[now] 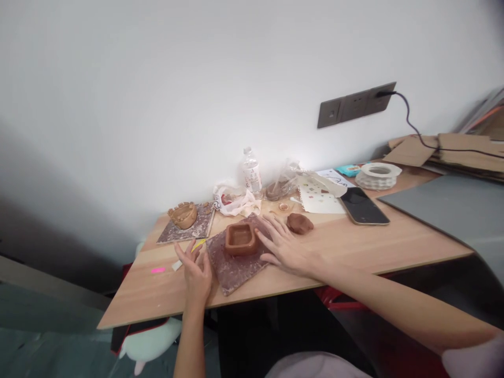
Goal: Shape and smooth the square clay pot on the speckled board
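A square, rounded-corner clay box [240,251], open at the top, stands upright on a dark speckled board [232,275]. My right hand [282,245] lies to the right of the box with fingers stretched and spread. Its fingertips are close to the box wall; I cannot tell whether they touch. My left hand [197,269] is raised at the board's left edge, palm up, fingers apart and holding nothing. Partly behind it lies a thin yellow-and-white tool [177,265]. A lump of brown clay [300,223] rests on the table just beyond my right hand.
At the back left, a clay bowl [183,216] with a bumpy rim sits on another board [202,228]. Along the wall stand a plastic bottle [252,173] and a crumpled bag [236,202]. To the right are a phone [364,206], a white ring-shaped pot [378,177] and a grey panel [437,207].
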Demonstrator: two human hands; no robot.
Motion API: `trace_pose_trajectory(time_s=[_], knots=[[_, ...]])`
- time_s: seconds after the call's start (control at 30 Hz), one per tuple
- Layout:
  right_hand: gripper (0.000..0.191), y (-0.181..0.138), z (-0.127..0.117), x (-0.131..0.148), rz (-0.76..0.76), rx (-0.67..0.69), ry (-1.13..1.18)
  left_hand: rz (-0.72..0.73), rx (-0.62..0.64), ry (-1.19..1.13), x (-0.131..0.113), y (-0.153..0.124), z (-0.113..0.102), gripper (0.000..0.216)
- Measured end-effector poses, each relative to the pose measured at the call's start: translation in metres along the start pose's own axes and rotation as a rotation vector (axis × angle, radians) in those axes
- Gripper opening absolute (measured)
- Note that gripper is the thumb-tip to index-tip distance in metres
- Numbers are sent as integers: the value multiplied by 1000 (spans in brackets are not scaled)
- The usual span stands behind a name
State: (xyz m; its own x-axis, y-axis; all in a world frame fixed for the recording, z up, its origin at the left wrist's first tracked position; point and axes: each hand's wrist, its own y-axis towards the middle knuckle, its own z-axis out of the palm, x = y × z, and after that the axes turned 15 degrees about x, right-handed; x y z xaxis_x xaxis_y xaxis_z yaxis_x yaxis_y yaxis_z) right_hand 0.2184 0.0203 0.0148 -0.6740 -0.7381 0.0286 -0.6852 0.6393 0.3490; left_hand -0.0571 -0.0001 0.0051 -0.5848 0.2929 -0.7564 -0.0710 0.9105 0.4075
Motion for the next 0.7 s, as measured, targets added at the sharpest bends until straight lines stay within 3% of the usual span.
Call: trace_pose_trajectory(time_s=[0.17,0.3,0.43,0.5,0.57,0.67,0.7], knots=[[73,-6,17,11,62,39,90,7,-1,17,-1,1,0,87],[75,-10,32,28,198,58,184,18,-5,23,-2,1,0,87],[76,-5,32,32,255,56,186,9,4,12,-3,0,0,88],[73,0,18,12,290,58,152,1,5,-2,-3,0,0,88],[65,6,-2,-25,377,92,107,-3,10,-13,-3,0,0,88],[45,13,-33,-97,417,388,49,-4,17,-27,-3,-1,0,88],[43,14,-41,-118,440,425,43,-6,15,-30,-3,-1,1,88]])
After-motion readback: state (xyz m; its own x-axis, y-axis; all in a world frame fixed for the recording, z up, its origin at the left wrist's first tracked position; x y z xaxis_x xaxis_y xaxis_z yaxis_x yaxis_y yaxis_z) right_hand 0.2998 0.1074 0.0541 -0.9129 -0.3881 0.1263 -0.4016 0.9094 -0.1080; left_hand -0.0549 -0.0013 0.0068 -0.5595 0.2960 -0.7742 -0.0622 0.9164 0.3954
